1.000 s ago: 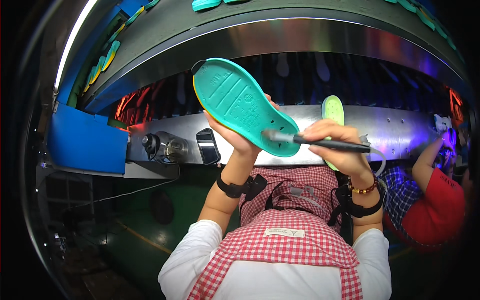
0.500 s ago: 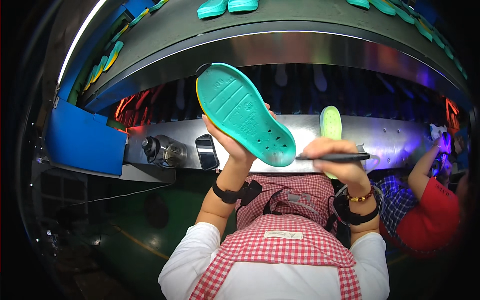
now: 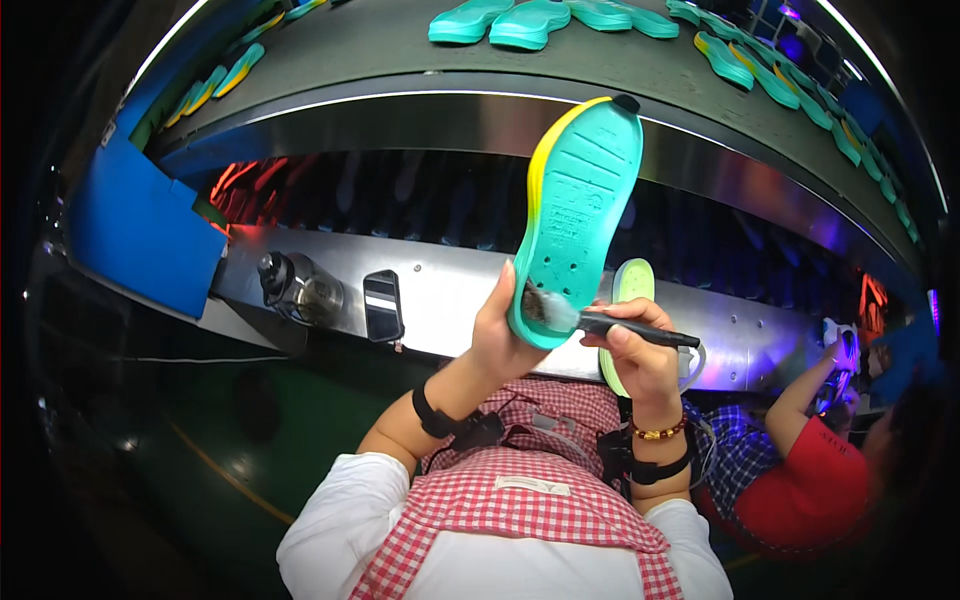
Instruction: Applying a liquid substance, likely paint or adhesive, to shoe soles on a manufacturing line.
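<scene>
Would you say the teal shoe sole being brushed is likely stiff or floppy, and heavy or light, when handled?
The teal sole probably is fairly stiff: gripped only at its lower end by the left hand, it stands upright without drooping. It seems light, since fingertips alone hold it. The brush in the right hand presses it without visible bending.

White sleeves (image 3: 345, 510) cover the upper arms under a red-and-white checked apron (image 3: 520, 515). A black strap (image 3: 432, 415) circles the left wrist; a black band (image 3: 655, 468) and bead bracelet (image 3: 660, 432) circle the right.

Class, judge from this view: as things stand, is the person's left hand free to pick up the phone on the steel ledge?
Probably not: the left hand is gripping the teal sole, though the phone lies unobstructed nearby.
</scene>
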